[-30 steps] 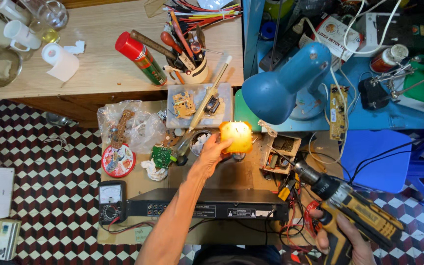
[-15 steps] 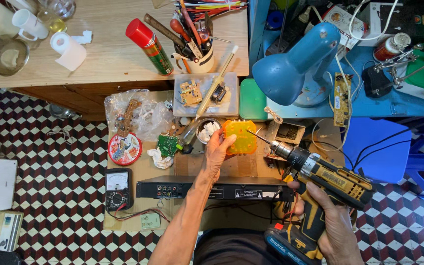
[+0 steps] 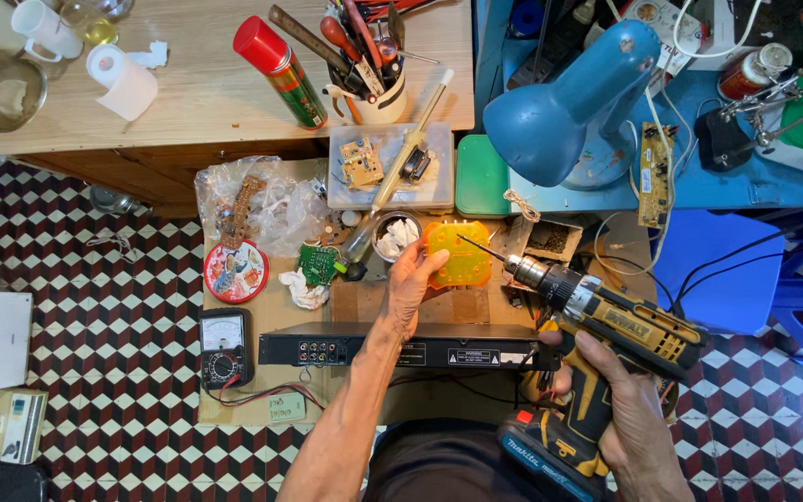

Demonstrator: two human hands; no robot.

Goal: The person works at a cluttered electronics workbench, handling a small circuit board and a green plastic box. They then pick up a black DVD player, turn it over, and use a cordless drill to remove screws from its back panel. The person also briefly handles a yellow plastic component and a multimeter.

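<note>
A cluttered low bench (image 3: pixel 262 409) stands over a checkered red, black and white floor, with a wooden table across the top of the frame. Near the centre the left hand (image 3: pixel 411 279) grips the left edge of an orange translucent plastic piece (image 3: pixel 459 253), thumb on top and fingers curled beneath, holding it on the bench just above a long black electronics box (image 3: pixel 364 350). At lower right the right hand (image 3: pixel 632 409) is wrapped around the grip of a yellow and black cordless drill (image 3: pixel 606 325); its thin bit (image 3: pixel 480 249) slants up-left and its tip lies over the orange piece, though whether it touches is hard to tell. Half a second ago the bit ended just right of the piece and the drill sat lower; the left hand keeps much the same hold. Just left of the hand lie a small tin of white bits (image 3: pixel 397 234) and a green circuit board (image 3: pixel 318 264), farther left a round red tin (image 3: pixel 236 271) and an analogue multimeter (image 3: pixel 223 346). A blue desk lamp (image 3: pixel 564 116) hangs at upper right, a red spray can (image 3: pixel 281 70) at upper centre.
</note>
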